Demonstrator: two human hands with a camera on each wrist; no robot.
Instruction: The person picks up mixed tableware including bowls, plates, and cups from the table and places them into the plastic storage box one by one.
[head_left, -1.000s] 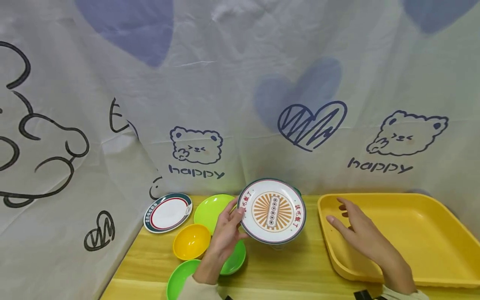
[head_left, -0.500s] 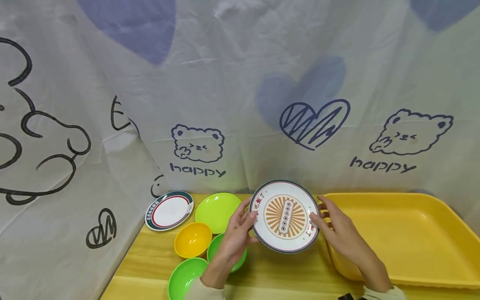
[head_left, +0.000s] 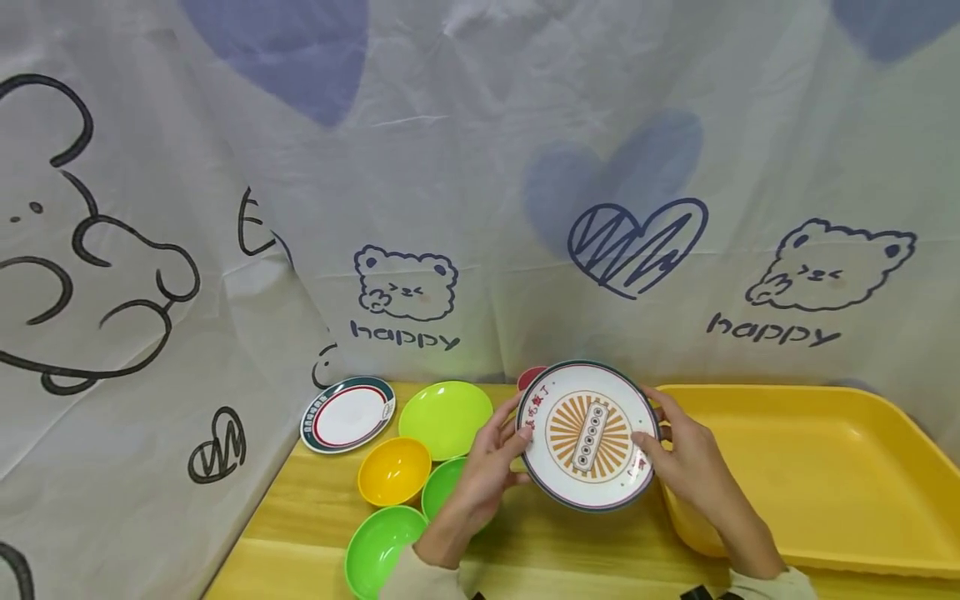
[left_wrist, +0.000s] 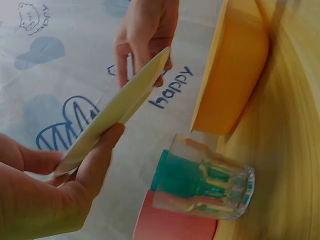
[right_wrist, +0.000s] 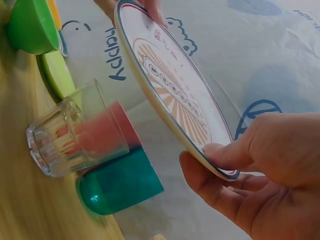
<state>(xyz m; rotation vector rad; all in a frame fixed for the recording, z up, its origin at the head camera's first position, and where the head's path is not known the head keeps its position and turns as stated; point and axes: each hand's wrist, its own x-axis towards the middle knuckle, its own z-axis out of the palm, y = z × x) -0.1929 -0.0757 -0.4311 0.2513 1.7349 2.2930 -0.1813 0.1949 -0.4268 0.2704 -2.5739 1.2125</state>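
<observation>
A white plate (head_left: 588,437) with an orange sunburst print and a dark rim is held up above the table, its printed face tilted toward the head camera. My left hand (head_left: 480,471) pinches its left edge, thumb on the face and fingers beneath. On the opposite edge my right hand (head_left: 693,467) grips it the same way. Below the plate, in the right wrist view, stand a clear glass (right_wrist: 50,145), a pink cup (right_wrist: 120,120) and a teal cup (right_wrist: 125,182). From the head view the plate hides most of these.
A big yellow tray (head_left: 810,475) occupies the right side. At left lie a dark-rimmed plate (head_left: 348,417), a lime plate (head_left: 446,421), a yellow bowl (head_left: 395,472) and two green bowls (head_left: 382,554). A printed cloth (head_left: 480,183) hangs behind the table.
My right hand has come left from over the yellow tray and taken hold of the plate's right edge. The plate and my left hand have shifted right.
</observation>
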